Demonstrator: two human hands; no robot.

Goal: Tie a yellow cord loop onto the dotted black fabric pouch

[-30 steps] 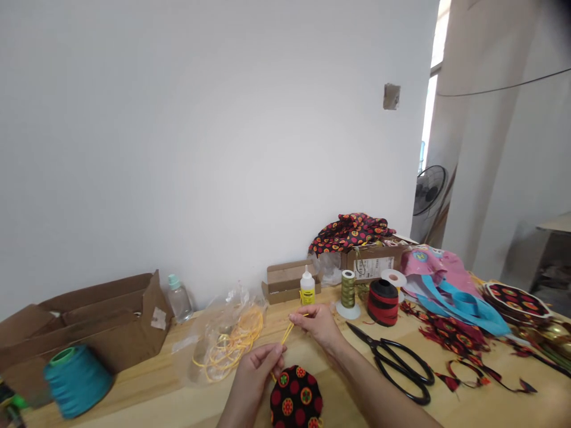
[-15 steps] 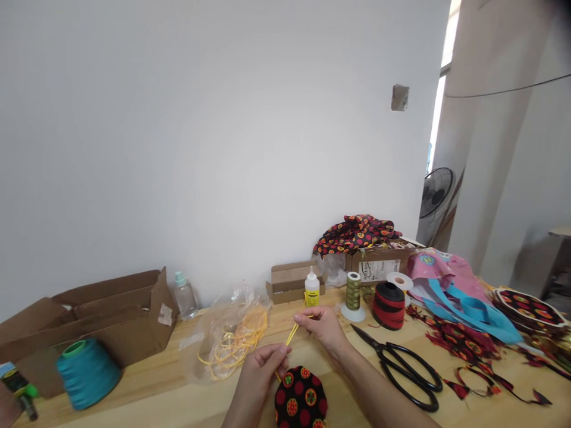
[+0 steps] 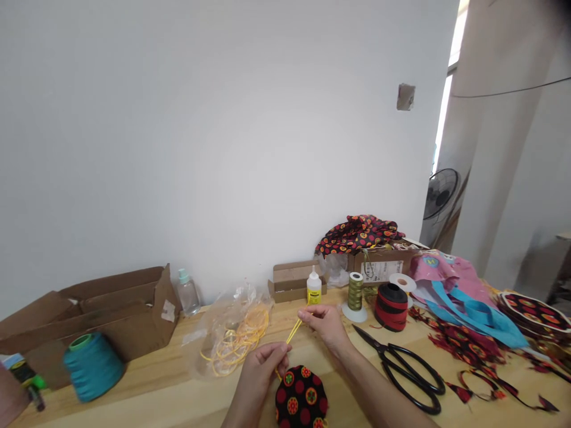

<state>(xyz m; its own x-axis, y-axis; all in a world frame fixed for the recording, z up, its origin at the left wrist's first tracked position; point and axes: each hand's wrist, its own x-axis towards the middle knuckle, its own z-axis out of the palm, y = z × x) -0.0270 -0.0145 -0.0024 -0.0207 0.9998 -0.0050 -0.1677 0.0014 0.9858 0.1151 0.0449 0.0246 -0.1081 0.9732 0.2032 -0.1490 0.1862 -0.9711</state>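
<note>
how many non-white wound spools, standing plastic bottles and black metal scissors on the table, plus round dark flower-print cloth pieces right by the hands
Non-white wound spools: 3 (teal cone, olive-green spool, red-and-black spool)
Standing plastic bottles: 2 (clear bottle, white bottle)
Black metal scissors: 1
Round dark flower-print cloth piece: 1
Total: 7

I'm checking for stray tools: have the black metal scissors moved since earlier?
No: the scissors keep their place beside the red-and-black thread cone.

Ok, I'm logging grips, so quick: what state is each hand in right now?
Left hand: closed, pinching yellow cord.
Right hand: closed, pinching the yellow cord further along.
</note>
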